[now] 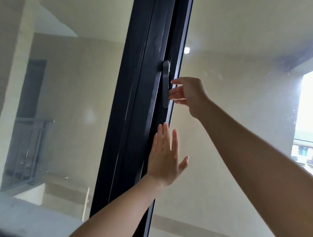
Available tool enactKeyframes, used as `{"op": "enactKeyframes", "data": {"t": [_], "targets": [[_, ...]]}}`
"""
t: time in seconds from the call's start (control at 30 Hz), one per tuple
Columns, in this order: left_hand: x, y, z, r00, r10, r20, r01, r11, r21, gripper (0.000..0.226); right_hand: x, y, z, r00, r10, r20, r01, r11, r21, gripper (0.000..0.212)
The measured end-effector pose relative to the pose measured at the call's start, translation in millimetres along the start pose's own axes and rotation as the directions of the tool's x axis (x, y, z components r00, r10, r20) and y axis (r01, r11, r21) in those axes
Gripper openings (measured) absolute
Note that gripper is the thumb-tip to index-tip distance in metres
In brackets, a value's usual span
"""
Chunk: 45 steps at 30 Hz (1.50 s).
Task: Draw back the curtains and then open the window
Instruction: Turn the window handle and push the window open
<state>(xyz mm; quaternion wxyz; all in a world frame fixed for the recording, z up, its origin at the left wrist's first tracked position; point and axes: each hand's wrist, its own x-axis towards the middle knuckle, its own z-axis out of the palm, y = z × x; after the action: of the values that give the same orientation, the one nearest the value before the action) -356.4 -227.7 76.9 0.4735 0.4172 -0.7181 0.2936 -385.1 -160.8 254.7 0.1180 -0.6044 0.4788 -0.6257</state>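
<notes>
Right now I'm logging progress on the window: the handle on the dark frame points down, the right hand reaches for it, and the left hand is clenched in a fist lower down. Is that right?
One detail is wrong. In the head view the left hand is not a fist: it is open, fingers spread flat, by the dark frame. The rest holds: the handle points down and the right hand reaches for it.

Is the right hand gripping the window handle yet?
Cannot tell. In the head view the right hand is open, fingertips at the handle edge; contact or gap is unclear.
</notes>
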Motion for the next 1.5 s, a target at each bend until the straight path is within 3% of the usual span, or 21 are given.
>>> {"op": "enactKeyframes", "data": {"t": [0.17, 0.3, 0.47, 0.6, 0.7, 0.73, 0.77, 0.8, 0.83, 0.87, 0.93, 1.0, 1.17, 1.23, 1.3, 1.43, 1.5], "targets": [[-0.4, 10.5, 16.7, 0.995, -0.039, -0.097, 0.03, 0.996, -0.086, 0.07, 1.1, -9.2, 4.4, 0.996, 0.067, 0.066, -0.065, 0.997, -0.031, 0.024], [-0.3, 10.7, 27.4, 0.988, -0.036, -0.147, 0.028, 0.998, -0.062, 0.066, 1.1, -9.0, 9.4, 0.988, 0.084, 0.131, -0.082, 0.996, -0.016, 0.017], [-0.4, 8.9, 30.4, 0.987, -0.023, -0.16, 0.016, 0.999, -0.043, 0.061, -4.2, -11.1, 10.4, 0.973, 0.063, 0.223, -0.02, 0.982, -0.189, 0.005], [-2.1, 3.9, 34.0, 0.982, 0.023, -0.187, -0.031, 0.999, -0.041, 0.061, -1.8, -11.5, 1.4, 0.982, -0.005, 0.187, 0.069, 0.938, -0.34, 0.014], [-2.6, 3.5, 35.4, 0.977, 0.034, -0.21, -0.045, 0.998, -0.046, 0.062, 6.8, -18.0, -17.3, 0.985, -0.141, 0.096, 0.169, 0.88, -0.444, 0.029], [-2.4, 4.0, 35.2, 0.977, 0.03, -0.212, -0.041, 0.998, -0.048, 0.062, 10.0, -20.0, -23.9, 0.969, -0.233, 0.081, 0.24, 0.811, -0.534, 0.03], [-2.2, 4.6, 34.7, 0.977, 0.027, -0.212, -0.038, 0.998, -0.048, 0.062, 13.2, -22.0, -30.7, 0.935, -0.345, 0.08, 0.302, 0.658, -0.69, 0.028], [-2.1, 5.0, 34.5, 0.977, 0.024, -0.21, -0.034, 0.998, -0.046, 0.062, 15.3, -24.3, -36.5, 0.882, -0.46, 0.102, 0.311, 0.406, -0.859, 0.026], [-1.9, 5.3, 34.4, 0.978, 0.021, -0.208, -0.031, 0.999, -0.043, 0.062, 16.2, -27.4, -40.3, 0.822, -0.546, 0.161, 0.28, 0.143, -0.949, 0.025], [-1.7, 5.4, 34.4, 0.978, 0.018, -0.207, -0.028, 0.999, -0.043, 0.062, 17.5, -29.7, -43.6, 0.766, -0.599, 0.233, 0.257, -0.047, -0.965, 0.024], [-1.2, 5.2, 34.4, 0.978, 0.017, -0.209, -0.027, 0.999, -0.043, 0.062, 22.2, -35.2, -45.9, 0.714, -0.63, 0.306, 0.22, -0.214, -0.952, 0.027], [-1.6, 4.5, 35.2, 0.977, 0.028, -0.21, -0.036, 0.999, -0.038, 0.062, 27.4, -39.6, -44.9, 0.702, -0.648, 0.297, 0.2, -0.221, -0.954, 0.029], [-2.2, 2.3, 38.3, 0.975, 0.046, -0.219, -0.051, 0.999, -0.017, 0.063, 36.5, -31.4, -38.2, 0.685, -0.697, 0.212, 0.174, -0.126, -0.977, 0.033], [-1.9, 2.1, 38.5, 0.975, 0.046, -0.219, -0.05, 0.999, -0.015, 0.063, 36.0, -20.6, -39.7, 0.618, -0.752, 0.232, 0.164, -0.165, -0.973, 0.044], [-2.9, 2.0, 38.4, 0.977, 0.046, -0.21, -0.052, 0.998, -0.024, 0.06, 32.1, -1.0, -46.6, 0.532, -0.803, 0.268, 0.078, -0.269, -0.96, 0.056], [-2.0, 1.3, 33.5, 0.98, 0.04, -0.195, -0.055, 0.996, -0.068, 0.058, 4.1, 60.4, -73.5, 0.314, -0.85, 0.424, 0.149, -0.397, -0.906, 0.056], [-6.6, 2.7, 30.5, 0.971, 0.067, -0.229, -0.089, 0.992, -0.085, 0.059, -19.3, 91.0, -90.9, 0.341, -0.823, 0.453, 0.149, -0.428, -0.891, 0.055]]}}
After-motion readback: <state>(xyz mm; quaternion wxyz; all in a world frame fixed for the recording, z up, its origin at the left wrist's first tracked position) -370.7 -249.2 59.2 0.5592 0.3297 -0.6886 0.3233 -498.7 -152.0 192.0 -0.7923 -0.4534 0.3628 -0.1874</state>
